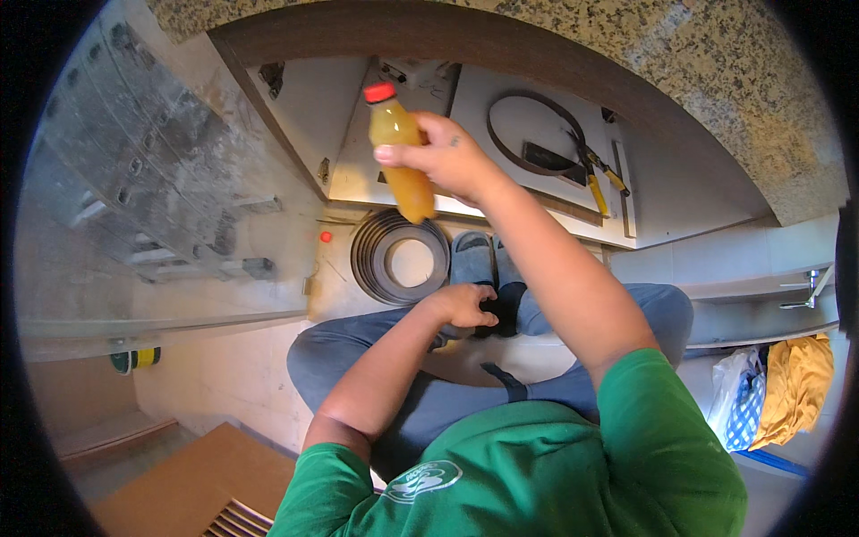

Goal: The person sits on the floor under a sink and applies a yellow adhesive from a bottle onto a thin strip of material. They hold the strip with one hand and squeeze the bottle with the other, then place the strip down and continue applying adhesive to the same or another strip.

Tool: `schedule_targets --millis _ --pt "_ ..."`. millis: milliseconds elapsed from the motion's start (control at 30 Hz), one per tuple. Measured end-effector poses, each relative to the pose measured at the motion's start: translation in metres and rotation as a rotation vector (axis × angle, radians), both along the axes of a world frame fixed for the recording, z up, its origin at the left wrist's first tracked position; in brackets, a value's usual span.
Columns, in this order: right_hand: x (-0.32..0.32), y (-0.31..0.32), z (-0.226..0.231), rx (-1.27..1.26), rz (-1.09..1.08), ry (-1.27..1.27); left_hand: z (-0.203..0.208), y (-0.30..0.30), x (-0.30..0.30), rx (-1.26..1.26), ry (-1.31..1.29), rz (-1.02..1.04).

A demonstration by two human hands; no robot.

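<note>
My right hand (440, 159) is wrapped round a clear plastic bottle (400, 127) of orange-yellow liquid with a red cap. It is raised in front of the open cabinet and leans a little to the left. Between my knees hangs my left hand (461, 307), its fingers apart and nothing in them. Just beyond that hand, a coil of dark edging strip (365, 259) lies flat on the floor, partly below the bottle.
Yellow-handled pliers (598, 191) and a looped dark strip (492, 134) lie inside the cabinet. A speckled stone countertop (626, 45) overhangs it. A small red cap (326, 237) is on the floor; a metal ladder (134, 152) stands left, cloths (792, 389) lie right.
</note>
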State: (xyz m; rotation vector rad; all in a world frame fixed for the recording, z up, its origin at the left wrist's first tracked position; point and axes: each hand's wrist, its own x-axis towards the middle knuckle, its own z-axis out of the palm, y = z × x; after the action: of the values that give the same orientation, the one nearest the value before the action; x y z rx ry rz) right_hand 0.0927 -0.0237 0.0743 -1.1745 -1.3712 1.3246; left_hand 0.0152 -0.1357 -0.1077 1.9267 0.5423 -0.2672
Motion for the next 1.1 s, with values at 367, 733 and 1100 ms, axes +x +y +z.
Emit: schedule_targets --millis 367,733,1100 --pt "0.17 -0.091 0.017 -0.584 0.61 -1.539 -0.008 -0.007 0.006 0.011 -0.025 -0.018" --pt "0.199 -0.111 0.068 -0.729 0.752 -1.973 -0.006 -0.005 0.005 0.008 0.02 0.006" --pt "0.179 -0.106 0.103 -0.753 0.648 -2.056 -0.005 -0.004 0.005 -0.011 -0.004 0.007"
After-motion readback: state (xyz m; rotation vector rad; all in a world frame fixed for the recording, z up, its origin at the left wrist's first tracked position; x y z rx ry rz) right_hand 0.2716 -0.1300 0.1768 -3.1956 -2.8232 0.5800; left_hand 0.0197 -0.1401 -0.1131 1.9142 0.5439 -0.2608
